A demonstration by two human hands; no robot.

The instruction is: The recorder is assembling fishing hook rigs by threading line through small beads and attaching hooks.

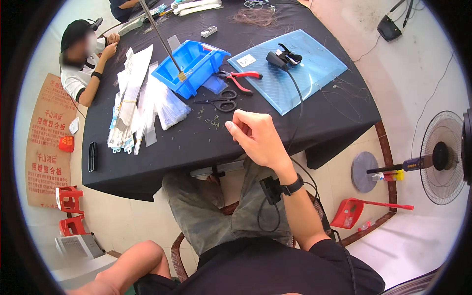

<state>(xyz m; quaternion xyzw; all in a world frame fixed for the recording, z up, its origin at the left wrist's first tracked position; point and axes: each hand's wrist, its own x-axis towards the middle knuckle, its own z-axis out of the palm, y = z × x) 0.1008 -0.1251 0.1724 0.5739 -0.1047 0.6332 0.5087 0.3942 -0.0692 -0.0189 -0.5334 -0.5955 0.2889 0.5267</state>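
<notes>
Beyond the right hand [259,137] lie black scissors [215,102].

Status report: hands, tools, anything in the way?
Right hand loosely curled, nothing visibly held; left hand out of view. Black scissors, red-handled pliers lie beyond it. Small scraps near scissors.

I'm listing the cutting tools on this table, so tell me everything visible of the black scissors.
The black scissors have two rounded finger loops, apparently plastic, and slim dark blades. They lie flat on the black tablecloth, blades toward the picture's left, loops toward the right; whether the blades are fully closed is hard to tell. They rest beyond the person's curled right hand, apart from it, and nearer the person than the red-handled pliers. Green scraps are scattered nearby.
</notes>
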